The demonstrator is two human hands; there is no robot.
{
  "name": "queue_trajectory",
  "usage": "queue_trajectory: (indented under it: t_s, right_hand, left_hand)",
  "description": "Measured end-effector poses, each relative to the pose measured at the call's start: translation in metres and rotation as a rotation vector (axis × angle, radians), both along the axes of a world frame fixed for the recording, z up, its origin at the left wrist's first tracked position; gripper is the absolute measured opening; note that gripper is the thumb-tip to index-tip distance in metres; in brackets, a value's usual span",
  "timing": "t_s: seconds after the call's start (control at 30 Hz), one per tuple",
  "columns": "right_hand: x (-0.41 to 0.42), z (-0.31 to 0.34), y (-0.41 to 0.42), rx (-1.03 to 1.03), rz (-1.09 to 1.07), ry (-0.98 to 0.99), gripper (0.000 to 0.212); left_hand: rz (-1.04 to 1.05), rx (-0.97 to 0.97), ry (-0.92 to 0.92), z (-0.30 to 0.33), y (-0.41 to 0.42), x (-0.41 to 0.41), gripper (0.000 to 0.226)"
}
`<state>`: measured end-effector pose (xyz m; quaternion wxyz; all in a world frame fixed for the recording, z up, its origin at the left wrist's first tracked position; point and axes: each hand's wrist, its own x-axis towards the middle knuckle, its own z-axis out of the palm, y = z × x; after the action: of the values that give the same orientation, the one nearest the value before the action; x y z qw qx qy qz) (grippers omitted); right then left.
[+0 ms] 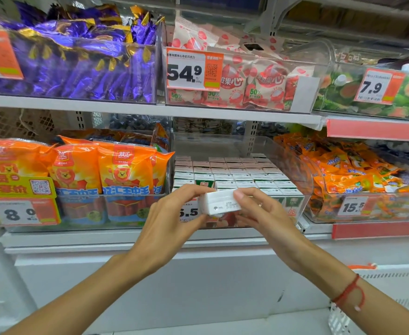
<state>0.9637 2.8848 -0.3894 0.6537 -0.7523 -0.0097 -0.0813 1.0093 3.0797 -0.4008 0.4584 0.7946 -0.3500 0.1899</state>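
A small white carton (219, 202) is held in front of a clear bin (302, 180) on the lower shelf. My left hand (174, 213) grips the carton's left end, thumb below and fingers over the top. My right hand (259, 211) pinches its right end, with the fingertips on the top face. Inside the bin stand rows of several matching white and green cartons (234, 176). The held carton is in front of the bin's front wall, partly covering a price label (187, 212).
Orange sausage packs (101, 175) fill the bin to the left, small orange packets (348, 170) the bin to the right. The upper shelf holds purple candy (77, 61), lychee packs (254, 83) and a green-packed bin (406, 95). A white cabinet front (174, 286) lies below.
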Motion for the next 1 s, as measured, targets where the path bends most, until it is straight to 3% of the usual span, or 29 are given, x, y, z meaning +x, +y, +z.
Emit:
queue_trajectory:
  t_s: [0.17,0.43,0.57,0.7,0.87,1.0]
  right_hand:
    - [-0.004,0.001,-0.001,0.014,0.026,-0.071,0.043]
    - [0.001,-0.012,0.004,-0.053,-0.076,-0.009,0.032]
    - [0.0,-0.014,0.008,-0.095,-0.191,-0.043,0.021]
    - [-0.003,-0.013,0.01,-0.195,-0.202,-0.2,0.01]
    - [-0.005,-0.018,0.012,-0.515,-0.068,-0.322,0.048]
    - [-0.003,-0.014,0.002,-0.542,0.122,-0.304,0.059]
  left_hand:
    - [0.018,0.013,-0.132,-0.002,0.0,0.002,0.062]
    - [0.013,0.068,-0.099,-0.01,-0.004,0.005,0.048]
    - [-0.058,0.037,0.088,-0.014,-0.009,0.005,0.047]
    - [-0.182,-0.138,0.369,-0.01,-0.015,0.002,0.037]
    - [-0.243,-0.391,0.661,-0.004,-0.015,0.005,0.045]
    - [-0.294,-0.479,0.765,0.0,-0.007,0.008,0.047]
